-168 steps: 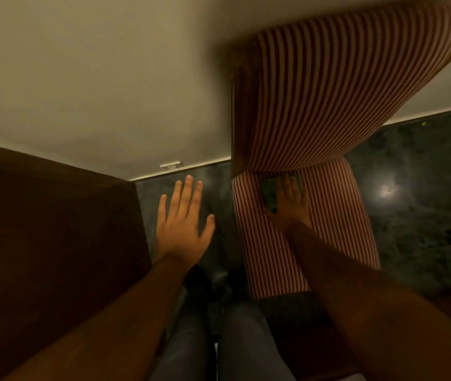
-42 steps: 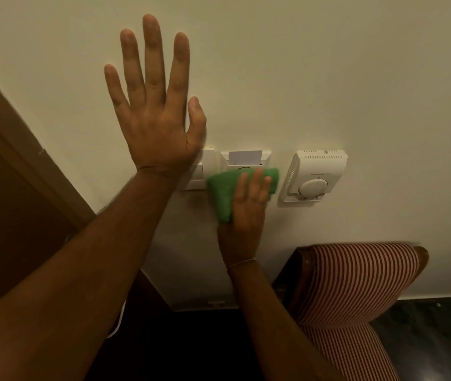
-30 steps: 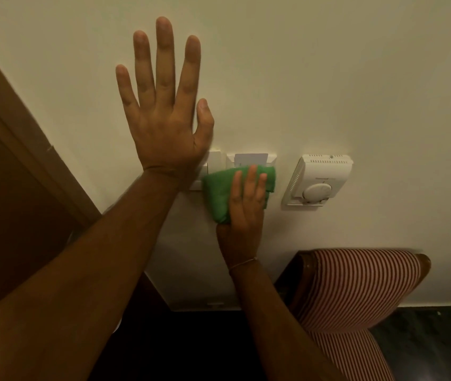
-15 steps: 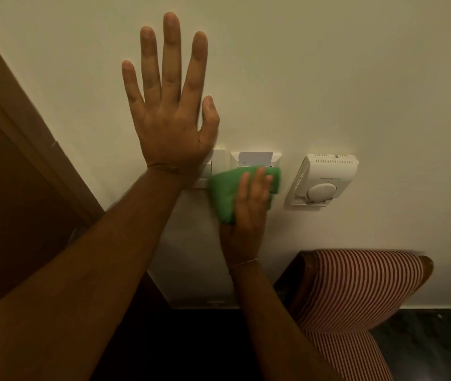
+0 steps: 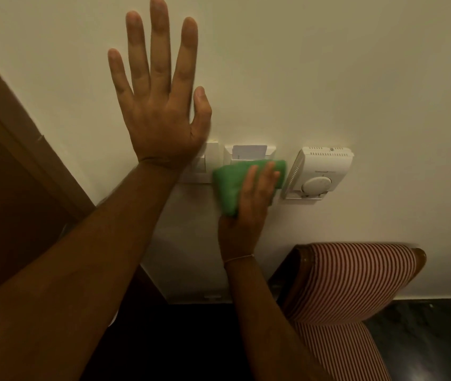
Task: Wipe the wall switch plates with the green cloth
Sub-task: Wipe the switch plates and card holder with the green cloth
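My right hand (image 5: 249, 210) presses a folded green cloth (image 5: 229, 185) flat against the lower part of a white key-card switch plate (image 5: 249, 154) on the cream wall; a white card stands in its slot. Left of it, a white switch plate (image 5: 205, 166) is partly hidden by my left hand (image 5: 161, 105), which lies flat on the wall with its fingers spread and holds nothing. A white thermostat (image 5: 320, 171) with a round dial hangs to the right of the cloth.
A brown wooden door frame (image 5: 26, 149) runs down the left side. A red-and-white striped chair (image 5: 353, 281) with a wooden frame stands against the wall at lower right. The floor (image 5: 425, 339) below is dark stone.
Over five seconds ago my right hand lay on the cloth on the chair seat. In the last second the cloth has shifted slightly right and left across the card plate; my left hand stays on the wall.
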Available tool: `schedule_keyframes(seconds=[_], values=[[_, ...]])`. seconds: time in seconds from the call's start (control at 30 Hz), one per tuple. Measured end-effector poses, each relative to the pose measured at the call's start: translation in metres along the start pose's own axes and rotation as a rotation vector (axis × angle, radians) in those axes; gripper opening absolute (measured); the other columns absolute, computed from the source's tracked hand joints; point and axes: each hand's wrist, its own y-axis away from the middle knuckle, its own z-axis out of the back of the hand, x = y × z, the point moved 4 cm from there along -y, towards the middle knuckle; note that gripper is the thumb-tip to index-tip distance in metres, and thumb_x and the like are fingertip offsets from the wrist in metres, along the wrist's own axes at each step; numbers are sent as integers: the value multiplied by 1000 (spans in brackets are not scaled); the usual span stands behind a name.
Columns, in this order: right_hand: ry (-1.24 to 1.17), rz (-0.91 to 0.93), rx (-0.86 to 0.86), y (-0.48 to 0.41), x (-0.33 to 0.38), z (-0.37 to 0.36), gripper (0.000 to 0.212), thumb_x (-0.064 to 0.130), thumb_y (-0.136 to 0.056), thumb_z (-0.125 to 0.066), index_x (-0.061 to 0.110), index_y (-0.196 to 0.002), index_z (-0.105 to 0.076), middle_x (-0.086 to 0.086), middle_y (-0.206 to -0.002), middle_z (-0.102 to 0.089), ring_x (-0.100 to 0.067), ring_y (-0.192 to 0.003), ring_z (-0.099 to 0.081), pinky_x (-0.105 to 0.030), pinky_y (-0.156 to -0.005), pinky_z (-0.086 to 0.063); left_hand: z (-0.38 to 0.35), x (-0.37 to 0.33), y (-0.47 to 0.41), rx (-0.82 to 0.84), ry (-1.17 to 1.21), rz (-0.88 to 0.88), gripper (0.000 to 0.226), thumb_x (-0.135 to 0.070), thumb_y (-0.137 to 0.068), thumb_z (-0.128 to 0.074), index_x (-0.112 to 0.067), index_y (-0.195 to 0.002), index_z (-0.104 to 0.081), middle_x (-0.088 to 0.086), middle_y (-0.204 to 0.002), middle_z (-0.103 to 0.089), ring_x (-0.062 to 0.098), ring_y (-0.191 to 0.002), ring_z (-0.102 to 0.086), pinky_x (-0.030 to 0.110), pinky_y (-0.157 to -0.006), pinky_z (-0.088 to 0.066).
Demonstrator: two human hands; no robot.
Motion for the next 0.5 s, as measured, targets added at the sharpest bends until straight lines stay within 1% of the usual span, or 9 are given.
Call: schedule_keyframes(seconds=[0.07,0.13,0.2,0.27,0.33,0.37,0.4,0.43,0.5], values=[[-60,-178,-113,-5,-6,5,75,4,-107,-42,26,-169,-7,7,-178,2,-25,-166,-1,-41,-136,-9,-1,0,0,-9,-8,-3,63,-38,-113,-48,-20,-173,-40,22,-172,-41,47,-161,-35,55,-141,-7],[-102,-211,-114,-4,5,0,73,5,-107,-41,25,-169,-7,8,-178,5,-25,-166,2,-43,-136,-7,-2,0,1,-9,8,-8,63,-38,-113,-46,-20,-173,-40,22,-173,-40,47,-162,-33,54,-142,-5],[-109,-112,-35,0,21,-11,70,10,-110,-39,27,-169,-5,9,-178,8,-25,-166,7,-45,-135,-5,-2,2,1,-12,29,-9,68,-39,-113,-44,-21,-178,-35,20,-176,-34,43,-166,-27,54,-142,-3],[-86,43,52,2,34,-19,76,13,-109,-46,31,-169,-2,10,-177,11,-24,-166,10,-48,-134,-4,-2,3,1,-24,43,-16,74,-39,-113,-43,-27,-182,-21,15,-179,-24,33,-176,-16,54,-143,-2],[-67,156,89,0,33,-21,80,10,-105,-57,26,-168,-10,8,-178,9,-24,-167,7,-47,-135,-5,-4,3,1,-27,57,-27,74,-40,-113,-41,-33,-181,-13,11,-180,-19,23,-178,-6,54,-143,-2],[-50,187,91,-2,29,-19,74,11,-106,-58,20,-166,-16,7,-178,8,-24,-167,5,-46,-135,-6,-4,3,1,-29,62,-24,75,-40,-113,-40,-35,-181,-12,10,-180,-19,22,-178,-5,54,-143,-2],[-32,185,79,-3,23,-14,63,15,-110,-55,14,-164,-21,7,-178,8,-23,-167,3,-46,-135,-9,-5,4,1,-33,66,-18,74,-41,-113,-40,-35,-181,-12,10,-180,-19,21,-178,-5,54,-143,-3],[-18,137,53,-4,16,-9,55,20,-114,-48,12,-162,-23,7,-178,8,-22,-167,3,-45,-135,-11,-6,5,1,-36,69,-15,74,-41,-112,-39,-35,-181,-13,10,-180,-20,21,-178,-5,54,-143,-3],[-23,-29,-29,-7,3,1,52,26,-116,-35,11,-164,-21,9,-178,8,-22,-166,3,-43,-135,-12,-7,7,0,-35,66,-31,75,-41,-112,-40,-36,-181,-12,10,-179,-20,30,-177,-14,54,-142,-3]])
